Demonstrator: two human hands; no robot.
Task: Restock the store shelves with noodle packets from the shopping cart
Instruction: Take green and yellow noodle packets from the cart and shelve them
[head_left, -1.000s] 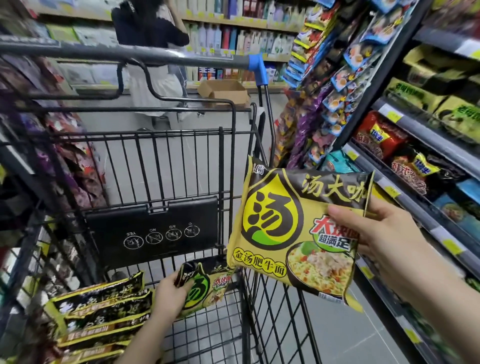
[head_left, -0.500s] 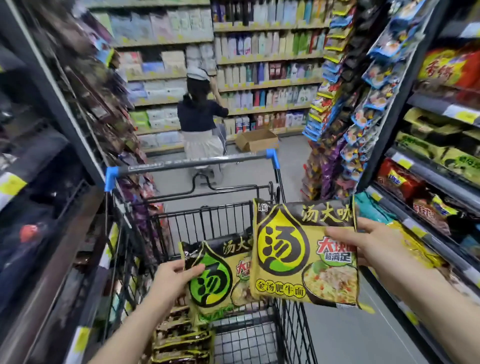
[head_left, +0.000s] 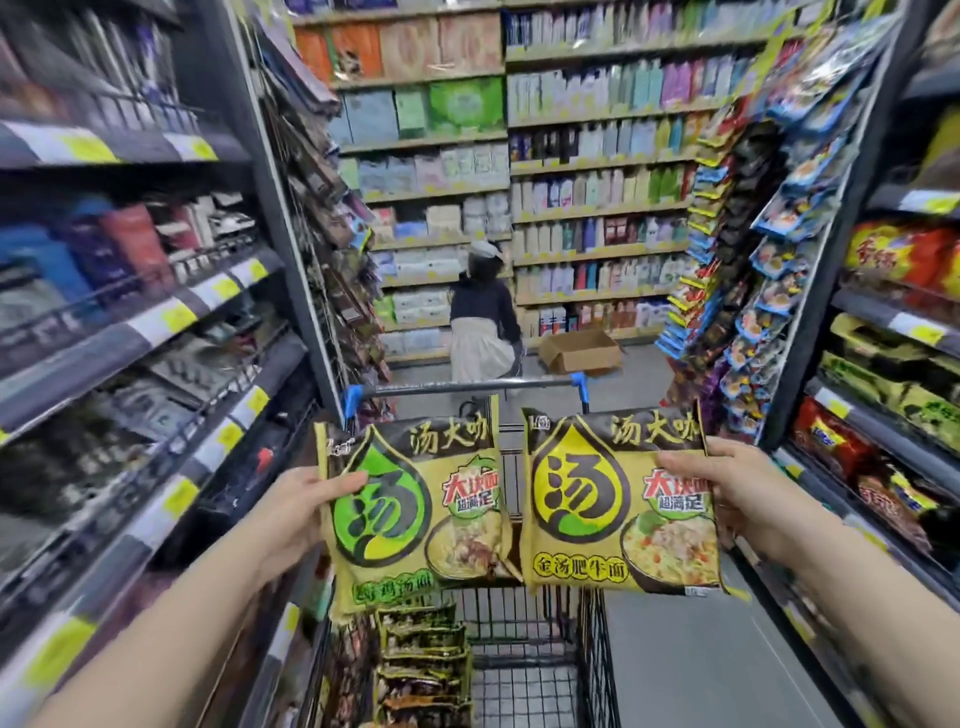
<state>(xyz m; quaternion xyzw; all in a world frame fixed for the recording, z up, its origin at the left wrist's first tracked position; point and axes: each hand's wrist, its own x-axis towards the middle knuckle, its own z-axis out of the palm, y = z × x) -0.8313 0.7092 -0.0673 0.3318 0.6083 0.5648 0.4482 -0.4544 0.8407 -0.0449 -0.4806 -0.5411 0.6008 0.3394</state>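
1. While flanking the aisle on both sides, stocked shelves: left shelving (head_left: 156, 322) with blurred dark and blue packs behind yellow price tags, right shelving (head_left: 893, 332) with red, yellow and black packets.
2. Closed off the far end with a back wall of shelves (head_left: 571, 208) full of bottles and boxes; crouched before it, another person (head_left: 480, 332), just beside an open cardboard box (head_left: 579, 353) on the floor.
3. Stood low in the middle of the aisle: wire shopping cart (head_left: 524, 675), blue-capped handle across its far end, stack of noodle packets (head_left: 423, 670) inside along its left side.
4. Held upright above the cart, side by side and nearly touching: green-logo noodle packet (head_left: 415, 512) on the left, yellow-logo noodle packet (head_left: 621, 506) on the right.
5. Pinched the green-logo packet's left edge: left hand (head_left: 301, 512), thumb across the front, fingers behind.
6. Pinched the yellow-logo packet's right edge: right hand (head_left: 748, 499), thumb on the front, fingers behind.
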